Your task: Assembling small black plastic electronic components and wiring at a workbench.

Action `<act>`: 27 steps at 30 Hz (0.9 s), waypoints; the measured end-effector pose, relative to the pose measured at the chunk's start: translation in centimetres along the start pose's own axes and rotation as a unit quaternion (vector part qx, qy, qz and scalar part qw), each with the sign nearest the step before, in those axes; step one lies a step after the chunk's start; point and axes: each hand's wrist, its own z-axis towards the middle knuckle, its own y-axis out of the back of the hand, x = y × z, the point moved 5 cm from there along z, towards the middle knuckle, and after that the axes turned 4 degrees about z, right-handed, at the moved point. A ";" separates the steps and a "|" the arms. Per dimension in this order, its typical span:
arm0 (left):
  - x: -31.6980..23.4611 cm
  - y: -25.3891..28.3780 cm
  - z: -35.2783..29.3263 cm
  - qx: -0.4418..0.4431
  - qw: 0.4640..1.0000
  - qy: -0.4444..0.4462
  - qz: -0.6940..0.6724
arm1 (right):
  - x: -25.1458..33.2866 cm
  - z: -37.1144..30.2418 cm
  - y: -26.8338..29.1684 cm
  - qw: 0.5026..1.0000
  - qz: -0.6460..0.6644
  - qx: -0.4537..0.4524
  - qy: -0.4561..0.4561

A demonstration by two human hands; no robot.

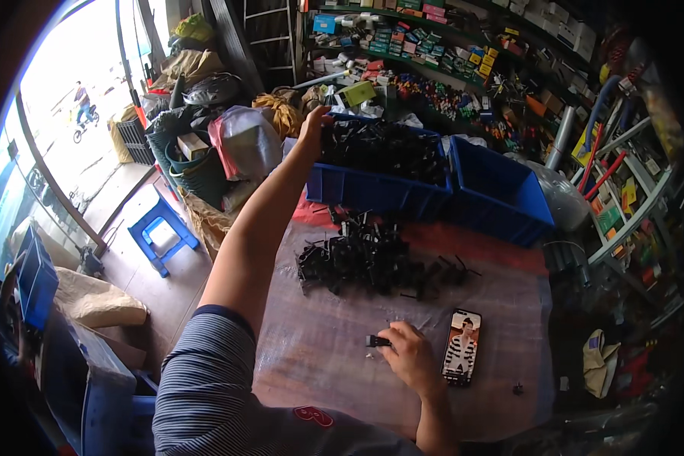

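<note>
My left arm stretches far forward, and my left hand is over the left end of a blue plastic bin heaped with small black parts. Its fingers reach toward the heap, and they look apart with nothing visible in them. Close to me, my right hand pinches a small black plastic part just above the sheet-covered table. Between the bin and my right hand lies a loose pile of similar black parts, some with thin stems sticking out.
A lit phone lies right of my right hand. An open blue bin stands beside the full one. Shelves of small boxes line the back. Bags and a blue stool are at left; a metal rack is at right.
</note>
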 end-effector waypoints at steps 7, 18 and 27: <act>2.0 3.8 -1.1 0.057 0.989 -0.102 -0.094 | 0.1 0.8 0.8 0.999 0.036 -0.036 0.003; 9.7 -2.5 -32.6 0.319 0.933 -0.024 0.166 | 2.4 0.5 0.5 0.976 -0.027 -0.215 0.029; 12.7 -2.0 -33.0 0.305 0.948 0.095 0.012 | -0.1 -0.3 -0.1 0.932 0.270 -0.228 -0.076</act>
